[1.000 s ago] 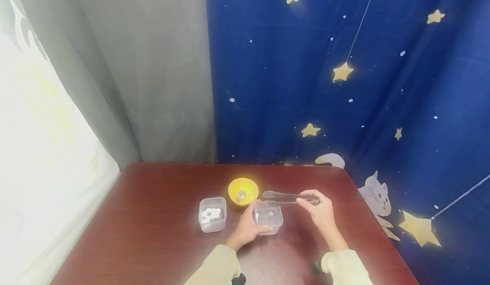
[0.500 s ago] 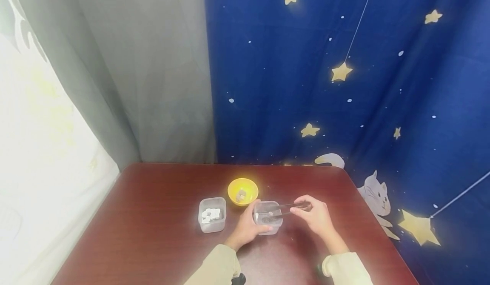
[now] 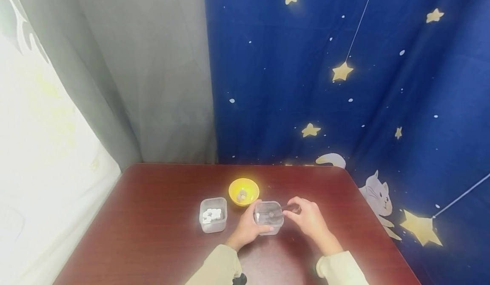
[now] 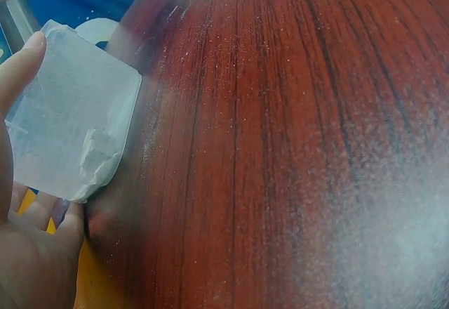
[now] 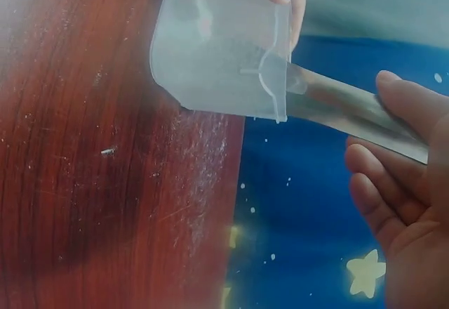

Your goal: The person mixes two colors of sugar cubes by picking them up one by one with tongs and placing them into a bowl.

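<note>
My left hand [image 3: 244, 230] holds a clear plastic container [image 3: 276, 230] by its sides, thumb at the near side and fingers round the far side. Inside it, a small brownish cube [image 3: 272, 214] shows near the middle. Metal tongs [image 5: 344, 112] are pinched between the thumb and fingers of my right hand [image 3: 311, 222]. They reach over the container's right rim, and their tips are inside, blurred through the frosted wall in the right wrist view. Just beyond my left fingertips stands a yellow bowl [image 3: 250, 186] with several brownish cubes [image 3: 242, 195] in it.
To the left of my left hand, a second clear container [image 3: 213, 228] holds several white cubes [image 3: 212, 215]. All stand on a dark red wooden table [image 3: 153, 225]. A blue curtain [image 3: 275, 85] with stars and a grey curtain [image 3: 172, 85] hang behind the table's far edge.
My right hand has moved left and brought the tongs from above the container down into it. The left hand and container have stayed in place.
</note>
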Motion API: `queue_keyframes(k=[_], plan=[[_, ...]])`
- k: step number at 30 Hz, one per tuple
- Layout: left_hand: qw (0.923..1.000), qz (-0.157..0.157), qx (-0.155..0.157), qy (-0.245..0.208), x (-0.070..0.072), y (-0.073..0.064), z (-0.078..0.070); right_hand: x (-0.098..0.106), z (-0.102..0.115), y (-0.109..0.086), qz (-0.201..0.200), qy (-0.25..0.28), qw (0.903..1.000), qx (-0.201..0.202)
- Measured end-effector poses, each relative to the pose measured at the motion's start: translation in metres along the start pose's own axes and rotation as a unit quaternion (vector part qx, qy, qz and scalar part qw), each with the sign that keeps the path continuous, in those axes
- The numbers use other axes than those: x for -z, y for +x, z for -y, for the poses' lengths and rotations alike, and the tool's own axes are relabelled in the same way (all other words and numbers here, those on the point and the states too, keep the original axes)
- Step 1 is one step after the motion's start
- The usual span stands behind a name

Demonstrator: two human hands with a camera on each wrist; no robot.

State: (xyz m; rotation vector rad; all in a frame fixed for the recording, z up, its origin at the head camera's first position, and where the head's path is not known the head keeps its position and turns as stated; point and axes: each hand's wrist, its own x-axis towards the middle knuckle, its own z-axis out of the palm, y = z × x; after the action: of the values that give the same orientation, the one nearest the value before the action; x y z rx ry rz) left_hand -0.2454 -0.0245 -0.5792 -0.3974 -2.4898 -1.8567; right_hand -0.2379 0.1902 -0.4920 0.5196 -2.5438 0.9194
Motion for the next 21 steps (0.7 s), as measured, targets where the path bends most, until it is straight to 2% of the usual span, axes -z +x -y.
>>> queue_keyframes(k=[3, 11, 21], plan=[[1.0, 0.0, -0.001, -0.001, -0.0005, 0.0001, 0.0002, -0.0013, -0.0001, -0.0004, -0.003, -0.014, 0.9998, 0.012], [1.0, 0.0, 0.001, -0.001, -0.0002, 0.0008, -0.0004, -0.0017, -0.0033, 0.0016, -0.002, -0.004, 0.9997, 0.023], [1.0, 0.001, -0.008, -0.004, 0.0005, 0.0003, -0.0008, -0.0044, -0.0058, 0.003, 0.002, 0.0, 0.9999, 0.01]])
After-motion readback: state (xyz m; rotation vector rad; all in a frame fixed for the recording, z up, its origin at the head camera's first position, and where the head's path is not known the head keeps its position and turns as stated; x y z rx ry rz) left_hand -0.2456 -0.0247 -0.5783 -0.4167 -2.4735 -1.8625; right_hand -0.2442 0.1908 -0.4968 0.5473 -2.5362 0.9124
